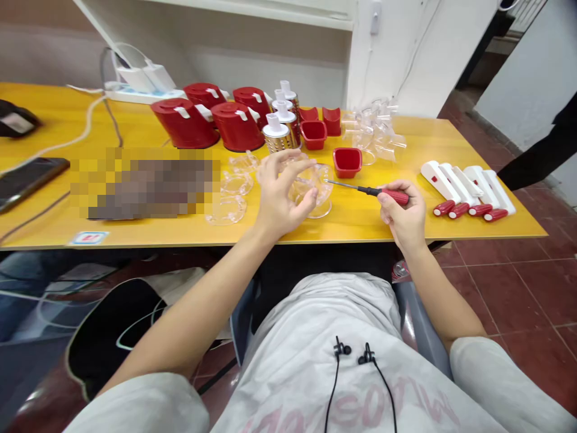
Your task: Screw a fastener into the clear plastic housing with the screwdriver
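A small assembly workshop: a yellow bench (135, 234) carries batches of identical parts. Red housings (211, 117) stand in a row at its back edge, clear plastic pieces (374, 129) beside them, white handles (466, 189) at its right end, over a tiled floor (518, 288).

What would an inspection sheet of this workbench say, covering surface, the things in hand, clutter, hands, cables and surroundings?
Surface: yellow table, crowded along the back.
Things in hand: clear plastic part; red-handled screwdriver, tip pointing at that part.
Clutter: red housings, red cups, metal drums, white handles, clear rings, phone.
Hands: left hand on the clear part; right hand grips the screwdriver.
Cables: white cable from the power strip; earphones on the lap.
Surroundings: red tiled floor, white wall.
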The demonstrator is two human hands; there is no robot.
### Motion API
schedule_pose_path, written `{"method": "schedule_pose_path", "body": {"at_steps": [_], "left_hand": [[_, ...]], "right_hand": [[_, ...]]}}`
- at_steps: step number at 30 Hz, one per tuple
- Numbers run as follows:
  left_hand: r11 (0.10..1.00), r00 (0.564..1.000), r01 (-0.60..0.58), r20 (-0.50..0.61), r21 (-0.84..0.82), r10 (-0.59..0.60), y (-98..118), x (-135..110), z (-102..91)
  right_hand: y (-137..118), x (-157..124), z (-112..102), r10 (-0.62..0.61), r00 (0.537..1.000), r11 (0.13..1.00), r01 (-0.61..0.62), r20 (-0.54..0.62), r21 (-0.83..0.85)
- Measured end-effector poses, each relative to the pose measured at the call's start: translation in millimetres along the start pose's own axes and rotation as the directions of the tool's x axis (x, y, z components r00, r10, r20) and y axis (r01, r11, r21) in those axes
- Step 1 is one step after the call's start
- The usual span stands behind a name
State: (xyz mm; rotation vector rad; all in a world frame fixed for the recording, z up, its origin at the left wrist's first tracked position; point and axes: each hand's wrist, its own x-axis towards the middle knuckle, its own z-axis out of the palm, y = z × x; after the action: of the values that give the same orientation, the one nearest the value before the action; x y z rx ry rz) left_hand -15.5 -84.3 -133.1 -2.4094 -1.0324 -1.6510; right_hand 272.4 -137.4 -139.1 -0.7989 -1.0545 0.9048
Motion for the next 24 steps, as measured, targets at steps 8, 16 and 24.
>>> {"method": "schedule_pose_path", "body": {"at_steps": [8,16,24], "left_hand": [[0.998,0.999,-0.048,-0.013,-0.036,0.048,-1,-2,-1.0],[0.992,0.997,-0.071,-0.051,-0.106,0.065,-1,0,-0.9],[0.988,0.992,-0.093,-0.095,-0.120,0.081,1,2,-1.7]], "right_hand": [[7,-7,7,-0.102,0.992,0.995,0.102,-0.078,0.000],[0,-20,17,-0.469,0.883,0.860,0.464,0.031,-0.214],[-29,-33,30,-0.715,0.597,0.477,0.797,0.364,-0.371]]}}
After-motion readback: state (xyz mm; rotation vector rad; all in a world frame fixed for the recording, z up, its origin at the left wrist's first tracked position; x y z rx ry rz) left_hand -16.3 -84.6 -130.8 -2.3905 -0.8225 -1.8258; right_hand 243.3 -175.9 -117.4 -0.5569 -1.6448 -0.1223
